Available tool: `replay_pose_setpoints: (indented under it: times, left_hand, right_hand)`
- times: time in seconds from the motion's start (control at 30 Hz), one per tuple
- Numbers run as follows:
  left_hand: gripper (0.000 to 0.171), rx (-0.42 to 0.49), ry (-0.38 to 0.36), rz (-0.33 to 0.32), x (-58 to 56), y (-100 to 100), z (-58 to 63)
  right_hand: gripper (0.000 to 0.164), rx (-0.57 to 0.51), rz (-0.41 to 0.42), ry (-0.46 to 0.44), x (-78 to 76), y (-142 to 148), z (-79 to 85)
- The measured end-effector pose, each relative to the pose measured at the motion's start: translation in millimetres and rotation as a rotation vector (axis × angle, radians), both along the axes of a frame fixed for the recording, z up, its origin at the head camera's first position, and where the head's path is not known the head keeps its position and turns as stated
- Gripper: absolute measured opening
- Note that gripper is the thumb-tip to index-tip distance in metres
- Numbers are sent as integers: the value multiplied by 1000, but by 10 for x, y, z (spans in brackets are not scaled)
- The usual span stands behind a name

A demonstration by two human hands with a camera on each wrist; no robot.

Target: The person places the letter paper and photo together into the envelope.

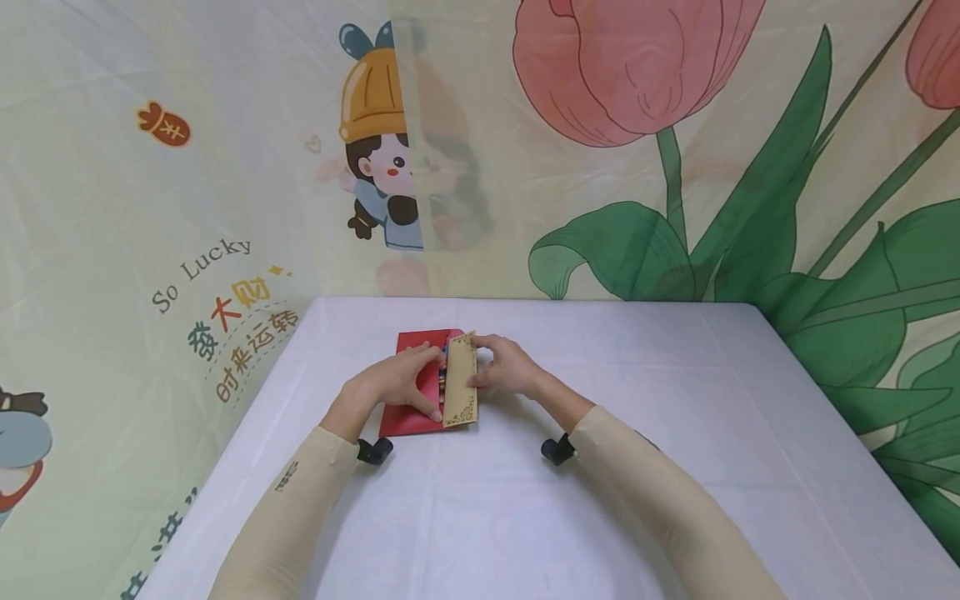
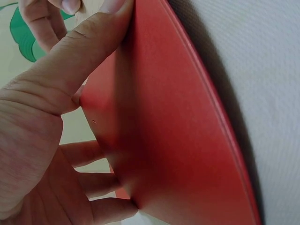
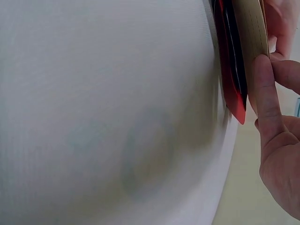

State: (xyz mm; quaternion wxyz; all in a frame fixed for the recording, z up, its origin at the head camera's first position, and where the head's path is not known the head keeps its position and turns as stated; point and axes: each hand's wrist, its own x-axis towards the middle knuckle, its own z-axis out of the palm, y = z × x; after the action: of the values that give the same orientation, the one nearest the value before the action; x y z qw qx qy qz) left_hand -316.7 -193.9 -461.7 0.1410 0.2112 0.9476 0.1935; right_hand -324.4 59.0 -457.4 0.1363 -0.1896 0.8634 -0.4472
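A flat red envelope [image 1: 411, 424] lies on the table, its right side gaping. My left hand [image 1: 392, 379] grips it by that side, thumb at the near end and fingers toward the far end. In the left wrist view the red face [image 2: 173, 112] bows between thumb and fingers. A narrow tan card [image 1: 461, 379] with a brown printed pattern stands along the open side. My right hand [image 1: 513, 365] pinches the card's right edge, as the right wrist view shows. A dark, multicoloured strip shows between card and envelope; its kind is unclear.
A white cloth covers the table [image 1: 480, 517]. Behind it hangs a printed curtain [image 1: 487, 275] with tulips and cartoon figures. Black wrist-camera mounts [image 1: 375, 451] stick out near both of my sleeves.
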Motion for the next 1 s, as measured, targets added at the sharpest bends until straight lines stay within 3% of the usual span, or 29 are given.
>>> replay_pose_setpoints:
  times: [1.0]
  left_hand:
    - [80,9,16,-6,-9,-1,-26]
  right_hand:
    - [84,-16,-8,-11,-75,-190,-80]
